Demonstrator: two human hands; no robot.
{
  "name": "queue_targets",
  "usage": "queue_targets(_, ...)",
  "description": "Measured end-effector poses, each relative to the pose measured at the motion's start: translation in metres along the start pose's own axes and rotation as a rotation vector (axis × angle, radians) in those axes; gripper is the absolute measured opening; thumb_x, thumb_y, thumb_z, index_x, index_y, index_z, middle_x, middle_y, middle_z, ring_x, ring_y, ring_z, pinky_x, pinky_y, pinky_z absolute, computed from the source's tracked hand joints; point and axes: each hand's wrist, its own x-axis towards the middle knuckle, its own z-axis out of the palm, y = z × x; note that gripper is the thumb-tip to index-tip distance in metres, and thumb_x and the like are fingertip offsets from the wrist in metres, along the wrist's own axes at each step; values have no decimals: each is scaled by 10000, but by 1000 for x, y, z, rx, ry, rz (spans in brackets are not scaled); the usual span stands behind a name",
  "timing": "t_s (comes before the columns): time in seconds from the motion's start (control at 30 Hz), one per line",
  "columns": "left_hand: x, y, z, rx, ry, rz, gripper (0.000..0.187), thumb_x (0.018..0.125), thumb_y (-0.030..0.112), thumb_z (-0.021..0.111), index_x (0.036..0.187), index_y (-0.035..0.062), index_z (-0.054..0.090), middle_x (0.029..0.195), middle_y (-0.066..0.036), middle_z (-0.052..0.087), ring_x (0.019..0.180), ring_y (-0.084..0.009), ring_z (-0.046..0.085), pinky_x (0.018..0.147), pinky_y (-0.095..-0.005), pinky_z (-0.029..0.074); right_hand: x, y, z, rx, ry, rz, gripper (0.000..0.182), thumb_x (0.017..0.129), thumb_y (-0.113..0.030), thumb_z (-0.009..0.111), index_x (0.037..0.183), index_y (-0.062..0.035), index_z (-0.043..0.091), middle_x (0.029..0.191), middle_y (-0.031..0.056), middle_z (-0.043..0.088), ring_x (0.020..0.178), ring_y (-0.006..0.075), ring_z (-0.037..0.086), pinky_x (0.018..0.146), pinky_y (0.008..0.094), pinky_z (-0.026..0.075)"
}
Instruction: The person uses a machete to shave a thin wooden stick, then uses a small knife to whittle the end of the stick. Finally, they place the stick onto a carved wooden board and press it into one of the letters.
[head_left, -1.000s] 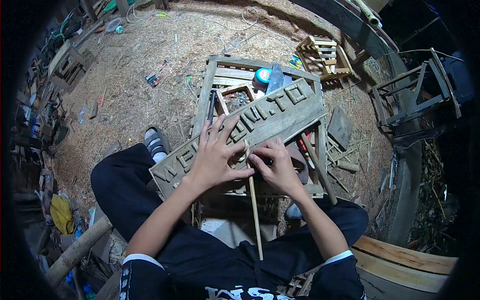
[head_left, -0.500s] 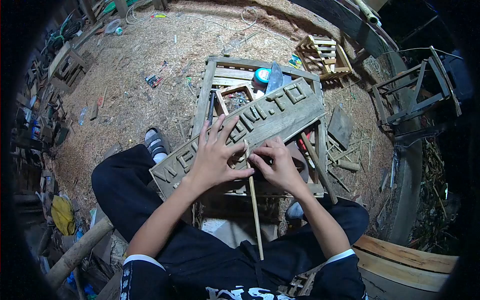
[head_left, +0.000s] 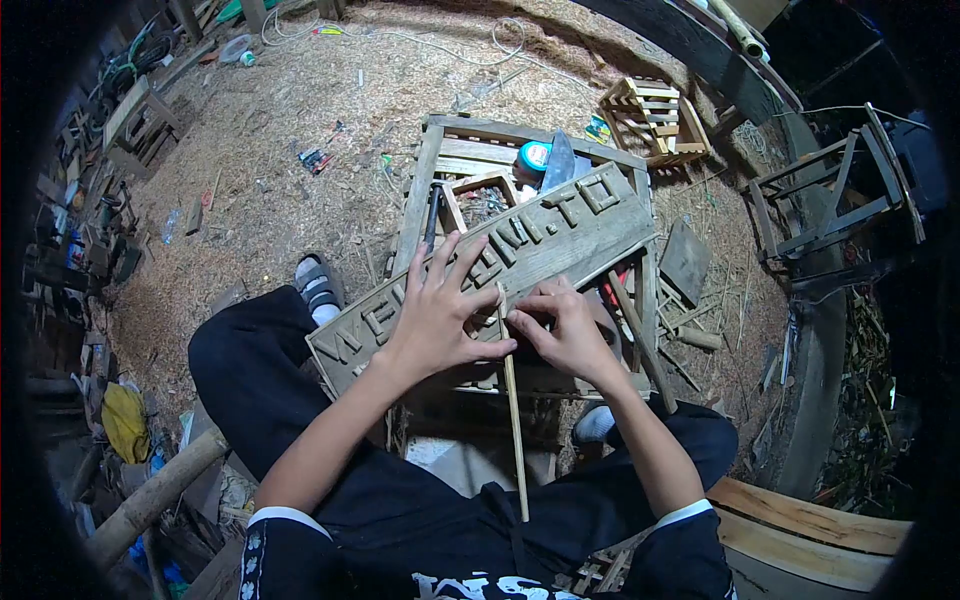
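Note:
A thin wooden stick (head_left: 514, 420) runs from the middle of the board down towards my lap. My left hand (head_left: 430, 320) has its thumb and forefinger against the stick's upper part, while its other fingers spread over the board. From the other side, my right hand (head_left: 565, 330) pinches with curled fingers at the same upper end; its exact contact is partly hidden. Under both hands, a wooden signboard (head_left: 585, 235) lies slanted, with raised wooden letters along it. Some of the letters are covered by my left hand.
The signboard rests on a slatted wooden frame (head_left: 425, 190). On it are a small wooden box (head_left: 488, 184) of small pieces, a blue-lidded tub (head_left: 535, 156) and a blade (head_left: 560, 160). A slatted crate (head_left: 655, 120) stands at the back right. Wood shavings cover the ground (head_left: 270, 180).
The view has shifted slightly, so the board and frame appear a little lower and to the right. Both hands stay at the stick's upper end, in nearly the same pose.

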Motion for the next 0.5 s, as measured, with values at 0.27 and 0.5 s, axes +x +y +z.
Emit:
queue_targets(0.27,0,-2,1,-9,-12,-5,585,731,657,796,1039,160,769,1621,-182,349,1521,-459,247,1196,-690,174,5,1,-4,-15,-59,19,202,900,-190,754,979,-5,778,867,149,687,889,309,582,839,418,469)
queue_targets(0.5,0,-2,2,-4,-6,-2,584,730,658,796,1032,159,769,1616,-185,355,1518,-465,251,1199,-689,167,10,-4,-9,49,-95,37,185,865,-148,735,957,7,781,832,169,692,881,341,562,862,438,455)
